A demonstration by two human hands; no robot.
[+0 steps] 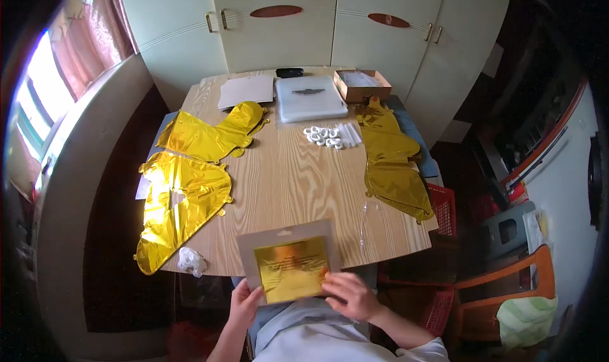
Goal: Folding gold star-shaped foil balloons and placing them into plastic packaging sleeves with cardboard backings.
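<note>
Over the table's near edge I hold up a flat hang-hole package (246,251), with a grey border and a folded gold foil sheet (290,270) in its middle; dark print runs across the gold part. My left hand (244,302) pinches its lower left corner between thumb and fingers. On the lower right edge, my right hand (352,295) has its thumb and fingers closed, slightly blurred. Flat gold foil balloons lie on both sides of the table: two left pieces (184,197) nearly touching, and a right group (393,162) that overlaps.
Small white rings (321,137) and clear-white strips (349,134) lie mid-table. Behind them are a stack of clear plastic bags (311,108), pale cards (247,92) and an open cardboard box (371,95). Crumpled white tissue (191,261) sits at the near left edge. A wooden chair (507,279) stands right.
</note>
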